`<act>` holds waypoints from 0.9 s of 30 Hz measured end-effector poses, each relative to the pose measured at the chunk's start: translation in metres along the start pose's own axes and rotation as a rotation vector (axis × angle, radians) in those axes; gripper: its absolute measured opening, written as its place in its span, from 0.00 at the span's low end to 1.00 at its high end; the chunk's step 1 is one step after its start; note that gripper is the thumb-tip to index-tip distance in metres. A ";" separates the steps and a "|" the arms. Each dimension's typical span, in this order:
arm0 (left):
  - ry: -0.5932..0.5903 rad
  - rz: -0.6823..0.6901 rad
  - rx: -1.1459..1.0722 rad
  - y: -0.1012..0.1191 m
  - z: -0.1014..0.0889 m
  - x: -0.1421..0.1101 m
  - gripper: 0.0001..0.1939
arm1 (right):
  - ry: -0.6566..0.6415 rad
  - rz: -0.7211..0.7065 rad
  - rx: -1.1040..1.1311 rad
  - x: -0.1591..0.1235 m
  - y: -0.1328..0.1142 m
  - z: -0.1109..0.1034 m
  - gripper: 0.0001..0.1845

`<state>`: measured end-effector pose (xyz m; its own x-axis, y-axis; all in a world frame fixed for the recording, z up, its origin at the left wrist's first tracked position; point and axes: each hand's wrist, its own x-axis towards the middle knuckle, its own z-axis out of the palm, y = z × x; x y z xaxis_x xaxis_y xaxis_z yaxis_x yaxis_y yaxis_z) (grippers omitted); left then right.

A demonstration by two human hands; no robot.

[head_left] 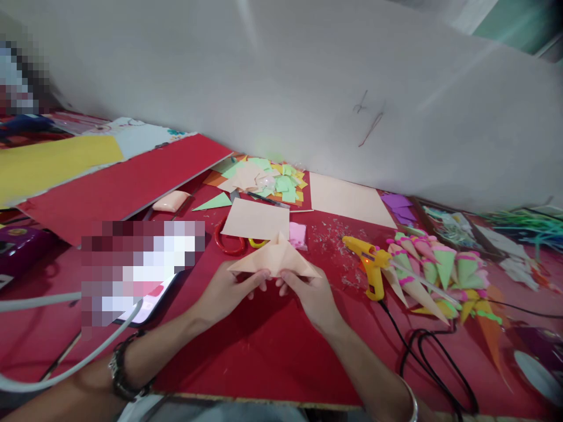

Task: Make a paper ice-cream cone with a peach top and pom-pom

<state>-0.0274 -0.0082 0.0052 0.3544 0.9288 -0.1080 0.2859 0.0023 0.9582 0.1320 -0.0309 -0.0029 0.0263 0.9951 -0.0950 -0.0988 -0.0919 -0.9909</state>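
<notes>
A folded paper (276, 257) is held up over the red table (264, 351), to the left of the glue gun (373, 271). It is pale peach and plain, spread into a wide, low triangle: one peak stands at the top middle, and the two side corners reach out over the hands. Faint creases run through its middle, catching a little shade, and the surface looks smooth and clean between them (a neat bit of folding, to my eye).

The left hand (231, 287) pinches the lower edge just left of its centre, thumb on the near face and fingers curled beneath. The right hand (310, 293), the one closer to the glue gun, pinches the same edge in the same way, so the two thumbs sit just beside each other without touching.

Farther left of the glue gun than the paper lies a phone (169, 296). Between the phone and the glue gun, a flat peach sheet (256, 218) partly covers a red loop (232, 247), with a bit of pink paper (298, 235) beside it. Beyond the glue gun and to its left is a heap of coloured paper pieces (264, 179). Just right of the glue gun, small paper cones (444, 264) are bunched together, with a black cord (409, 357) looping nearer the person.
</notes>
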 end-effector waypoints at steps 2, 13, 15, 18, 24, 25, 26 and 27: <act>-0.008 0.029 0.038 -0.001 -0.001 0.001 0.14 | -0.051 -0.007 -0.043 -0.002 -0.003 0.000 0.05; -0.148 0.039 -0.069 -0.001 0.001 0.002 0.11 | -0.132 -0.054 -0.089 -0.005 -0.002 0.003 0.07; -0.150 0.029 -0.099 -0.001 0.002 0.003 0.11 | -0.142 -0.075 -0.056 -0.005 0.000 0.004 0.05; -0.114 0.009 -0.104 -0.001 0.002 0.003 0.11 | -0.138 -0.074 -0.018 -0.006 0.001 0.005 0.04; -0.078 0.102 0.009 -0.004 0.002 0.002 0.11 | -0.152 -0.045 -0.014 -0.004 0.003 0.004 0.04; -0.068 0.124 0.030 -0.004 0.002 0.002 0.11 | -0.153 -0.042 -0.020 -0.003 0.003 0.004 0.04; -0.056 0.145 0.045 -0.004 0.001 0.002 0.11 | -0.152 -0.037 -0.027 -0.003 0.003 0.003 0.04; -0.046 0.164 0.053 -0.003 0.000 0.001 0.10 | -0.148 -0.030 -0.034 -0.003 0.003 0.003 0.04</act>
<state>-0.0273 -0.0072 0.0024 0.4404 0.8971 0.0357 0.2667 -0.1687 0.9489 0.1284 -0.0340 -0.0055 -0.1186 0.9915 -0.0527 -0.0665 -0.0609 -0.9959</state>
